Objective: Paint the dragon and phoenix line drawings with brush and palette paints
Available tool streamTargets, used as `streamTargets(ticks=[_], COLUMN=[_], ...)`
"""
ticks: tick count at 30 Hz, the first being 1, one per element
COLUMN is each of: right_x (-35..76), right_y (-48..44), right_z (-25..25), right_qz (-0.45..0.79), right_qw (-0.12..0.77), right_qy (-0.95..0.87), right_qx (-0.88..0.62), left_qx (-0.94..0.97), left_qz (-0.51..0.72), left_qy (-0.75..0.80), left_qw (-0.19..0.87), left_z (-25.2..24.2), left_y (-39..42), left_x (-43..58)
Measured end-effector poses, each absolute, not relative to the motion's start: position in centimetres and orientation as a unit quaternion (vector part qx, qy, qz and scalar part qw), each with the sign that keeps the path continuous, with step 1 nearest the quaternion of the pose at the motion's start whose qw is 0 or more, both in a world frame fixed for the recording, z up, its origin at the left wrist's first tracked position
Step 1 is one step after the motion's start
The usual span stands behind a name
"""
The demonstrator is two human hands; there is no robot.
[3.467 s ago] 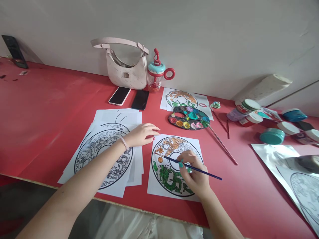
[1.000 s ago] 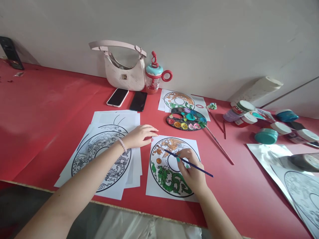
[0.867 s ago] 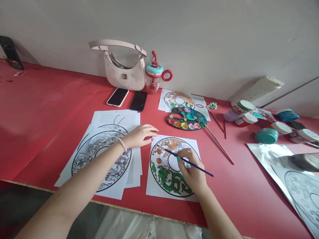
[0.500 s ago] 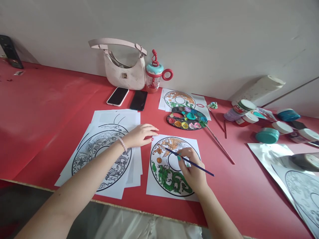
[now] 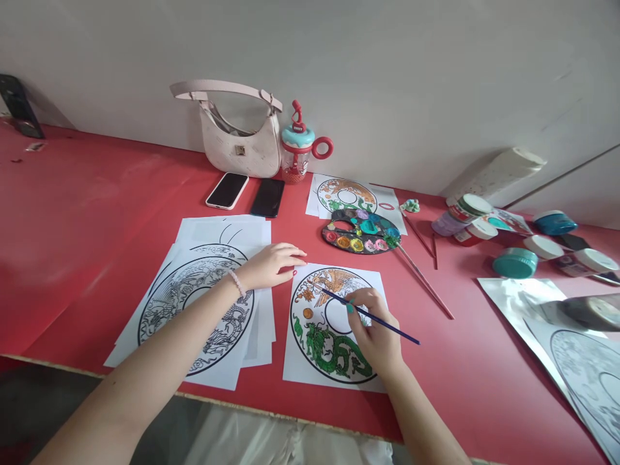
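A slim blue paintbrush [image 5: 382,321] is pinched in my right hand [image 5: 375,326], its tip at the orange phoenix on the printed drawing sheet [image 5: 303,378]. That sheet carries a ring design with a green dragon below and a partly orange bird above. My left hand [image 5: 274,265] lies flat with fingers stretched out, at the sheet's upper left corner and over the edge of a stack of uncoloured drawings [image 5: 220,378]. Beyond my right hand sits a black paint palette [image 5: 349,226] with several colours; a second brush [image 5: 429,284] rests with its bristles on it.
At the back stand a white handbag [image 5: 239,145] and a cup with a red handle [image 5: 296,152], two phones [image 5: 227,190] before them. Another coloured drawing [image 5: 314,203] lies behind the palette. Several paint jars [image 5: 516,263] and a plastic-covered drawing [image 5: 581,361] are at the right.
The camera view has shifted slightly. My right hand keeps its hold on the paintbrush, whose tip has moved a little to the left over the phoenix. My left hand stays put.
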State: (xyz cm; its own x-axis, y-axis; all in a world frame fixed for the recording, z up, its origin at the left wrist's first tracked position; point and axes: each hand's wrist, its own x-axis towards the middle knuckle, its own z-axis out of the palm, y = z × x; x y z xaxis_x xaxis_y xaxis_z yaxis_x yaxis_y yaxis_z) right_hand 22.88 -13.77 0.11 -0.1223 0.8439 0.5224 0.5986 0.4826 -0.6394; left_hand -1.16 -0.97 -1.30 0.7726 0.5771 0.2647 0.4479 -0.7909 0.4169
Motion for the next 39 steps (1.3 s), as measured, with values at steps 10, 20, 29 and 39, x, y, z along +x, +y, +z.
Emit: streamTargets(ticks=[10, 20, 29, 39], right_x=[22.7, 23.3, 24.1, 25.5], right_y=[-13.8, -13.7, -13.1, -12.0], right_z=[0.3, 0.1, -0.7, -0.7], right_qz=[0.135, 0.084, 0.113, 0.083], right_qw=[0.446, 0.582, 0.632, 0.641], right_qy=[-0.739, -0.627, -0.502, -0.423], right_qx=[-0.487, -0.51, -0.579, -0.635], left_qx=[0.926, 0.927, 0.925, 0.913], left_qz=[0.197, 0.187, 0.182, 0.228], left_qy=[0.276, 0.284, 0.299, 0.306], left_qw=[0.164, 0.158, 0.147, 0.144], left_z=[-1.4, -1.3, -1.1, -1.7], left_y=[-0.9, -1.2, -1.5, -1.1], left_x=[-1.2, -1.1, -1.0, -0.8])
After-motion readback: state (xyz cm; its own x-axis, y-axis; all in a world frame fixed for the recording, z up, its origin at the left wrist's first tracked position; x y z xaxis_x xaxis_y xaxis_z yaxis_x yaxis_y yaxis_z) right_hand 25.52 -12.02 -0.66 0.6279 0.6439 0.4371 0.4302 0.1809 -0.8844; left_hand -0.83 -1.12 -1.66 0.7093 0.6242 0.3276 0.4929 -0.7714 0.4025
